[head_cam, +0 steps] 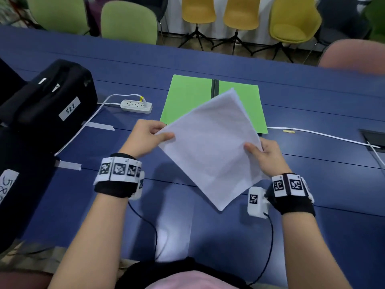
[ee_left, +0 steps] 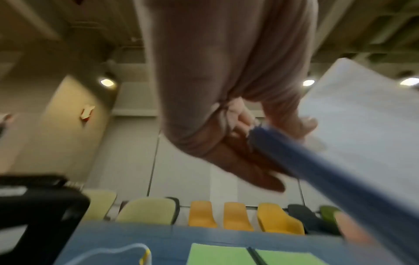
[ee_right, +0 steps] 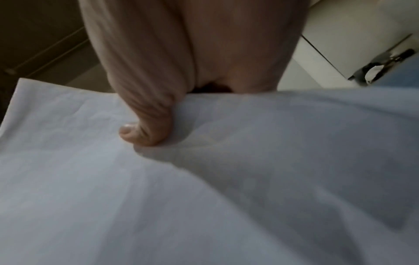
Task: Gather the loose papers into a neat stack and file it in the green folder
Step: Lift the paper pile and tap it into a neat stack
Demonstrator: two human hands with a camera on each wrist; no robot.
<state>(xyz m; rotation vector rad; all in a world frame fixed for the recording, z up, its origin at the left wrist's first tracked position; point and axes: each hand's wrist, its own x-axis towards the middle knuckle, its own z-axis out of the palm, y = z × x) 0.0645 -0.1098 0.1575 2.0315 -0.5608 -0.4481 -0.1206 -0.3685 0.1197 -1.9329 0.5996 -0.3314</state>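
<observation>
Both hands pinch the papers [head_cam: 210, 151] above the table, just before the open folder [head_cam: 187, 97]: left hand [head_cam: 145, 136] at one corner, right hand [head_cam: 265, 155] opposite. The stack looks light, floppy and prone to fanning; edge grips suit it.

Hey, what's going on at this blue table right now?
A person holds a stack of white papers in the air with both hands: the left hand pinches its left corner, and the right hand grips the right side. The green folder lies open on the blue table just behind the stack, with nothing filed in it yet.
</observation>
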